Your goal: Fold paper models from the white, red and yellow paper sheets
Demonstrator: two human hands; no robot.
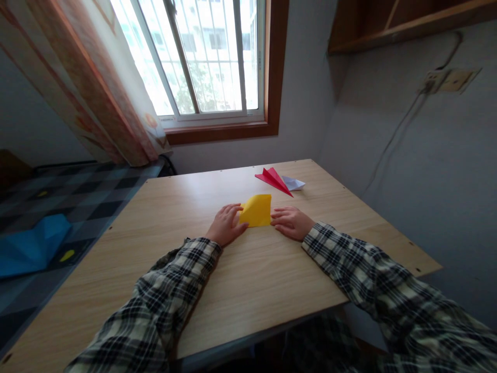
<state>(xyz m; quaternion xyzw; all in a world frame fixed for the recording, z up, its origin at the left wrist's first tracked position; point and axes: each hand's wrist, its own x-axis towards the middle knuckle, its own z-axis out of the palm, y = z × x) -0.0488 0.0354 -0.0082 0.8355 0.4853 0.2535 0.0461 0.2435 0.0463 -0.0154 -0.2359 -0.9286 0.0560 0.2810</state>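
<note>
A piece of yellow paper (256, 212) lies on the wooden table (248, 280), folded over, with a curved, raised bulge at its upper left. My left hand (227, 224) holds its left edge, thumb at the lower corner and fingers higher up. At the opposite side, my right hand (293, 223) rests on the table with its fingers stretched toward the paper's right edge. Its fingertips are at or just beside the lower right corner; whether they press on it I cannot tell.
Beyond the yellow paper lie a red paper plane (274, 180) and a folded white paper boat (294, 183). To the left, a blue folded paper (34, 246) rests on a bed with a checked cover (97, 181). A window and curtain (89, 77) stand behind the table.
</note>
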